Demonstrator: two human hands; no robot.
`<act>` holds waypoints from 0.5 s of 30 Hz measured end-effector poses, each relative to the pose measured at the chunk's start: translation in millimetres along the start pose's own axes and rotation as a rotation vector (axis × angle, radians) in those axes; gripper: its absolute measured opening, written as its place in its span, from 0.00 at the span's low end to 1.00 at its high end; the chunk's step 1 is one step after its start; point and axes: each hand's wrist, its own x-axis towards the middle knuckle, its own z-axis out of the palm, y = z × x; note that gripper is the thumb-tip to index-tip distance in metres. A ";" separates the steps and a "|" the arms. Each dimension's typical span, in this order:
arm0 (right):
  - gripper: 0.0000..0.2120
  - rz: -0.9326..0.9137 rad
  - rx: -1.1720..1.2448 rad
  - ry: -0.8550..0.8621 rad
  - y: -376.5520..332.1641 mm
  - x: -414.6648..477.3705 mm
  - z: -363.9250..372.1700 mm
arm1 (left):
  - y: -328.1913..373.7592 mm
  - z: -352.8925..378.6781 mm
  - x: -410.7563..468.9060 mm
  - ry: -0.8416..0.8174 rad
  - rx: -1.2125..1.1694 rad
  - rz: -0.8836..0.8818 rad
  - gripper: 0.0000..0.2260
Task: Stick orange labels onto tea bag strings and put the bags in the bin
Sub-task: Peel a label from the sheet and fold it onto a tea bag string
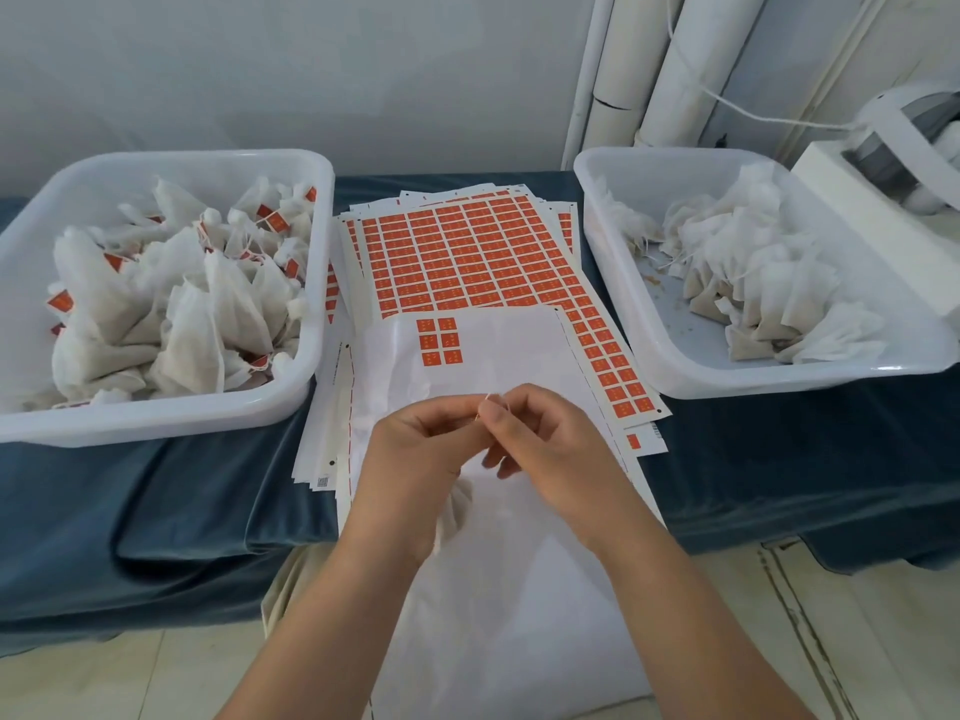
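My left hand [415,454] and my right hand [540,433] meet over the label sheets, fingertips together, pinching the thin string [491,400] of a white tea bag [457,506]. The bag hangs under my left palm. A sliver of orange shows between my fingertips. A nearly used label sheet [493,345] with several orange labels [440,341] lies just beyond my hands. Full sheets of orange labels [467,257] lie behind it. The left bin [311,324] holds labelled tea bags; the right bin [649,350] holds bags without labels.
Both white plastic bins stand on a table covered in dark blue cloth [156,511]. White pipes [623,70] run up the wall at the back right. A white machine [893,148] with a cable stands behind the right bin. A white sack [509,641] lies below my arms.
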 end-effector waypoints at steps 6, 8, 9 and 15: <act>0.09 0.039 0.117 0.038 3.0 -4.3 -2.3 | 6.7 -3.0 -1.5 0.009 0.165 0.017 0.15; 0.10 0.070 0.146 0.039 2.9 -4.1 -2.1 | 10.6 -6.5 -0.1 -0.016 0.150 -0.006 0.16; 0.10 0.080 0.156 0.054 3.3 -3.7 -1.9 | 12.3 -8.4 0.8 -0.036 0.141 -0.022 0.16; 0.09 -0.105 -0.067 0.235 6.2 -2.1 -4.7 | 13.3 -13.4 1.5 -0.174 0.109 -0.080 0.09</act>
